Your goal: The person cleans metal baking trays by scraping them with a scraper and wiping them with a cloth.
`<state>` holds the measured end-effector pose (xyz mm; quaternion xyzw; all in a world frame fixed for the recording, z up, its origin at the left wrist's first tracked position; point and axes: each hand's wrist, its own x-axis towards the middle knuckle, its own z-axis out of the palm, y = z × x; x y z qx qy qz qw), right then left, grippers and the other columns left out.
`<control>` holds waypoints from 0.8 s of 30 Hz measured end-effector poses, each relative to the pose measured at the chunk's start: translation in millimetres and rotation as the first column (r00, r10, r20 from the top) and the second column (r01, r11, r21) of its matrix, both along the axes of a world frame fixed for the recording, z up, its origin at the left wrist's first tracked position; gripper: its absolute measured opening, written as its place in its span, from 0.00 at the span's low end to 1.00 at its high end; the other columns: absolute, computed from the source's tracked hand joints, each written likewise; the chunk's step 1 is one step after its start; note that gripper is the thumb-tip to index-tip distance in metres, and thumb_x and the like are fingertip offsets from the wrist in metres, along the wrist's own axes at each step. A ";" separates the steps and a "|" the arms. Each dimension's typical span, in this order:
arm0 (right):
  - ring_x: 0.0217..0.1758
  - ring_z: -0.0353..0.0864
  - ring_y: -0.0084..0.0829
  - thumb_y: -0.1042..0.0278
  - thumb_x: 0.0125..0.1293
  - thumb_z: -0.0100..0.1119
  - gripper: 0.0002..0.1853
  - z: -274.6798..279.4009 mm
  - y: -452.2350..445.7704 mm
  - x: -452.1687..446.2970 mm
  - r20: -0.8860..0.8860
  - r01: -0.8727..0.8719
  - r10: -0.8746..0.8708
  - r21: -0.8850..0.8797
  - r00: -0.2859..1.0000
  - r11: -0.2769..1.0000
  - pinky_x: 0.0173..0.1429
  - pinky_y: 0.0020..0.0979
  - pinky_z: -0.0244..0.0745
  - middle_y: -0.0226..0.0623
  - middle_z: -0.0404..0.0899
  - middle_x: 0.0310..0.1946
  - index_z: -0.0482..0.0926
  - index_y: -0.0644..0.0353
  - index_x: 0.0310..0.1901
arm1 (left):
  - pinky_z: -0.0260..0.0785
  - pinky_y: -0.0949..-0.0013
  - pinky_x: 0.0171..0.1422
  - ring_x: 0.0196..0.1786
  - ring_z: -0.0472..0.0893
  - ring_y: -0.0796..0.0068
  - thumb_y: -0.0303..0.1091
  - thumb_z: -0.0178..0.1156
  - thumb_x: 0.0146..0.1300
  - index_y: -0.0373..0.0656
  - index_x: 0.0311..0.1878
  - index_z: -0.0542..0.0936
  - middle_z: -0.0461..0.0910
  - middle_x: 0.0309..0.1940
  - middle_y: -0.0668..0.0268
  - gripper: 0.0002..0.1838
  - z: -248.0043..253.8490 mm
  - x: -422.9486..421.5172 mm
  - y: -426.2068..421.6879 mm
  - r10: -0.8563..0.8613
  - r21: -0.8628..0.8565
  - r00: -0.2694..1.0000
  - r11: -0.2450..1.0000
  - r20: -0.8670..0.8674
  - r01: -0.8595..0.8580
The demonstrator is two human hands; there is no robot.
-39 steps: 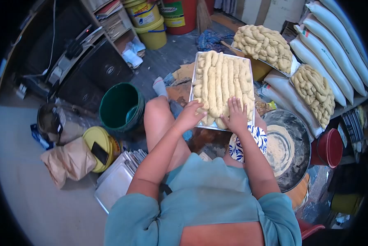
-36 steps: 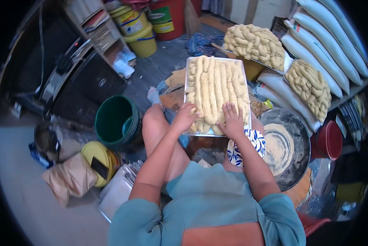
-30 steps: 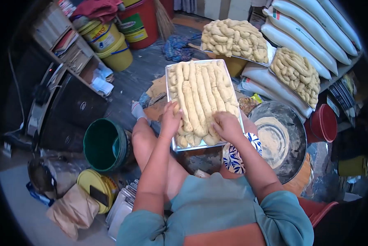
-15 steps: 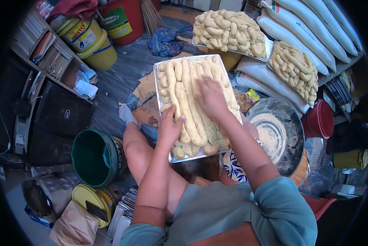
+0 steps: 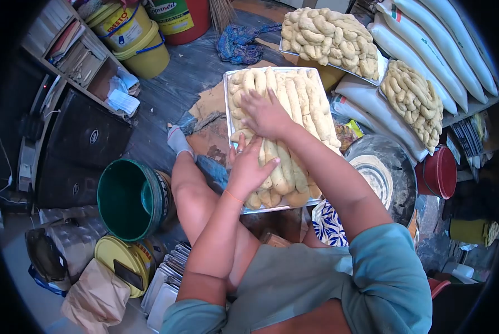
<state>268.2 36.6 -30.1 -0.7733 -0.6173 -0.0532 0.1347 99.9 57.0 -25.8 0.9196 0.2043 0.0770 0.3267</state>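
A metal tray (image 5: 228,108) rests over my lap, covered with long, thick strips of pale dough (image 5: 297,103) laid side by side. Shorter rounded dough ends show at its near edge. My right hand (image 5: 266,115) lies with fingers spread across the strips on the upper left part of the tray. Just below it, my left hand (image 5: 249,168), with a ring on one finger, rests on the lower left dough, fingers extended and thumb apart. The strips under both palms are partly hidden. Neither hand is closed around a strip.
Trays of twisted dough (image 5: 330,42) and knotted dough (image 5: 412,100) sit beyond, by white sacks (image 5: 427,50). A black basin (image 5: 407,167) with pale powder stands right. On the left are a green bucket (image 5: 113,203), stacked metal pans (image 5: 163,295) and a yellow lid (image 5: 113,253) bearing a phone.
My right hand has moved left across the strips, now close above my left hand. My left hand has shifted slightly up the tray. The whole view has shifted a little.
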 end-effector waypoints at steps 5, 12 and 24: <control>0.79 0.46 0.32 0.56 0.72 0.44 0.26 5.5 3.5 -7.0 0.022 0.117 -0.115 -0.291 0.993 0.950 0.77 0.59 0.36 0.27 0.54 0.74 0.62 0.50 0.70 | 0.35 0.40 0.76 0.77 0.48 0.46 0.55 0.63 0.58 0.36 0.69 0.65 0.66 0.68 0.50 0.43 -3.7 -6.1 0.8 -0.028 -0.027 1.000 0.999 0.000 0.028; 0.74 0.56 0.39 0.61 0.69 0.51 0.24 -5.4 -8.4 -18.8 -0.143 0.151 -0.144 0.039 0.979 0.988 0.75 0.53 0.45 0.38 0.61 0.70 0.68 0.51 0.66 | 0.40 0.46 0.77 0.76 0.51 0.48 0.47 0.64 0.60 0.40 0.65 0.71 0.65 0.69 0.51 0.33 14.7 -32.0 16.1 0.110 -0.133 0.990 0.986 0.087 -0.098; 0.59 0.71 0.44 0.70 0.56 0.65 0.26 80.3 -30.5 -217.6 -0.354 -0.337 0.526 0.473 0.774 0.814 0.63 0.45 0.65 0.45 0.66 0.65 0.74 0.49 0.59 | 0.64 0.63 0.65 0.60 0.75 0.56 0.40 0.65 0.59 0.34 0.54 0.78 0.77 0.55 0.49 0.23 102.9 -344.0 27.1 0.647 -0.012 0.754 0.760 0.116 -0.650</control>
